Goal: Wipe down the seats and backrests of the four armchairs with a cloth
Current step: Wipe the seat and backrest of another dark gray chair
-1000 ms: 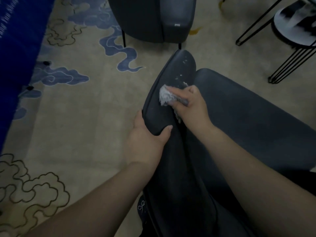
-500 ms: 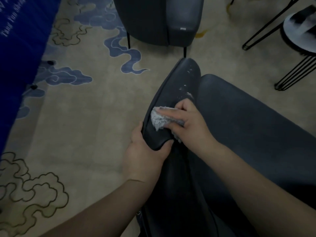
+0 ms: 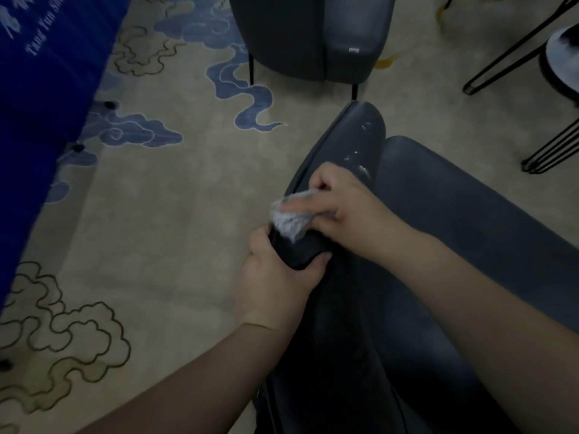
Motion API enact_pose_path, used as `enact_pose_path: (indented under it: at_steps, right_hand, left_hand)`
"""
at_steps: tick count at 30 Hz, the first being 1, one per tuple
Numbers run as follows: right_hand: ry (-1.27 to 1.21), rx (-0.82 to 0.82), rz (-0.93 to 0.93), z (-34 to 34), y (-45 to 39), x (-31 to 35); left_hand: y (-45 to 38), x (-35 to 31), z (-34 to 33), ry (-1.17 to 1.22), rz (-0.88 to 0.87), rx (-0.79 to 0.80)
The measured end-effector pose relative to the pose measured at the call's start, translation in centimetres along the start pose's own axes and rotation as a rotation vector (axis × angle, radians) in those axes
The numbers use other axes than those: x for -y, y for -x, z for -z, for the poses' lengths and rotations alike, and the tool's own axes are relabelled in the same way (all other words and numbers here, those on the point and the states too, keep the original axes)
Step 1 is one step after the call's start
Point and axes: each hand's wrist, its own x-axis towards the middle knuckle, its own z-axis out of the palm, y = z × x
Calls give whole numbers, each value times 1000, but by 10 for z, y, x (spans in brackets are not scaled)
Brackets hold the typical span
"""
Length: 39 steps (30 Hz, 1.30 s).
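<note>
The left hand (image 3: 275,277) grips the padded top edge of the near armchair (image 3: 470,245), thumb on the inner face and fingers wrapped over the outer side. Just above it, the right hand (image 3: 341,202) presses a crumpled grey cloth (image 3: 289,219) against the same edge, fingers curled round the wad; the cloth is blurred, and its lower fringe nearly touches the left hand. White specks (image 3: 360,164) dot the dark upholstery further along that edge, beyond the right hand. The chair's seat runs off to the right, under the right forearm. A second armchair (image 3: 313,36) stands at the top of the view on thin black legs, apart from the first. Both sit on a beige carpet (image 3: 156,230) with blue and outlined cloud patterns. A blue panel (image 3: 37,89) with white lettering fills the left side, and black wire legs (image 3: 501,57) of a round stool show at the upper right.
</note>
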Motion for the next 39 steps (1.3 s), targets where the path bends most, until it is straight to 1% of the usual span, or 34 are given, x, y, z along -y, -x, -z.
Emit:
enact_pose_path:
  at_steps: [3, 4, 7, 8, 12, 14, 16, 18, 20, 22, 25, 27, 29, 31, 33, 36, 39]
  right_hand:
    - [-37, -149, -182, 5, -1, -14]
    - [-74, -191, -203, 2, 3, -12]
    - [-157, -278, -131, -19, 24, -3]
    - [-168, -304, -136, -22, 28, -4]
    - [-247, -419, -333, -17, 25, -25]
    - [-266, -461, -377, -20, 24, -24]
    - [-286, -478, -373, -27, 29, -15]
    - [-283, -442, -322, -28, 31, -14]
    - [-249, -405, -311, -20, 22, -25]
    - [-223, -444, -371, -10, 5, -42]
    - [-277, -543, -492, -7, -9, -51]
    - [-291, -553, -462, -18, 2, -42]
    - [-283, -545, -369, -30, 19, -30]
    - [-226, -529, -328, -29, 22, -35]
    - [-193, -546, -400, -20, 8, -49]
    - [-316, -612, -558, -5, -17, -67]
    - [-373, -645, -589, -9, -14, -61]
  left_hand:
    - [0, 0, 0, -2, -15, 2]
    - [0, 0, -1, -6, -19, -1]
    - [1, 0, -2, -36, -35, -14]
    - [0, 1, -3, -49, -43, -12]
    - [0, 0, -3, -139, -92, 3]
    - [1, 0, -2, -168, -120, 4]
    - [2, 0, -1, -184, -147, 7]
    - [2, 0, -2, -205, -177, 3]
    - [1, 2, -3, -225, -191, 3]
    - [0, 2, -5, -250, -196, -11]
    - [1, 2, -6, -272, -190, -32]
    - [1, 2, -7, -291, -181, -27]
    - [1, 2, -7, -318, -181, -23]
    - [0, 2, -7, -326, -176, -23]
    - [-1, 2, -8, -325, -165, -19]
    - [-2, 2, -8, -291, -164, -24]
    - [-1, 3, -8, -303, -155, -17]
